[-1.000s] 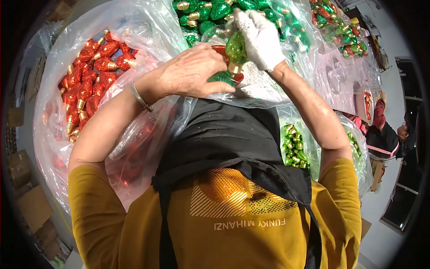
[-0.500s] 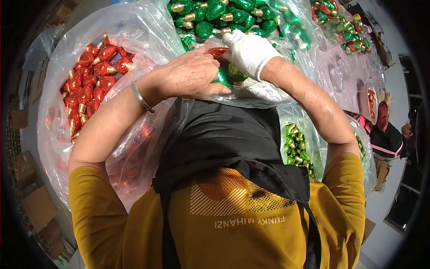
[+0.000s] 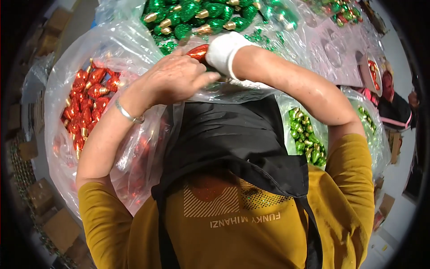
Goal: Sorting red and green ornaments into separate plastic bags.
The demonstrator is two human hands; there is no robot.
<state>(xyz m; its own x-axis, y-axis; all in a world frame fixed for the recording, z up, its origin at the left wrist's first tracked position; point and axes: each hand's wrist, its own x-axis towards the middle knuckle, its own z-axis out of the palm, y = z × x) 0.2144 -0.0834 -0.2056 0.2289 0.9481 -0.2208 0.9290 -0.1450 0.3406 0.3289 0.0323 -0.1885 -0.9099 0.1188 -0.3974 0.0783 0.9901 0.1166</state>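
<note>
Showing between the person's two hands, just beyond the black apron point(image 3: 224, 130), is a glittery red bulb point(image 3: 198, 52), its right end meeting a white glove. The bare left hand point(image 3: 179, 76) is bent over just below the bulb, thumb stretched to the right and slightly blurred; its fingertips are hidden, so one cannot tell whether it grips anything. The gloved right hand point(image 3: 226, 54) is turned with its fingers out of sight, and neither its opening nor its hold can be told. Past both hands lie green bulbs point(image 3: 210, 13) with gold bases. To the left, red bulbs point(image 3: 87, 101) fill a clear plastic bag point(image 3: 58, 112); to the right, beside the apron, small green bulbs point(image 3: 304, 134) sit in clear plastic. Farther right, a co-worker point(image 3: 396, 107) is near a pale container point(image 3: 365, 74) with red pieces inside.
</note>
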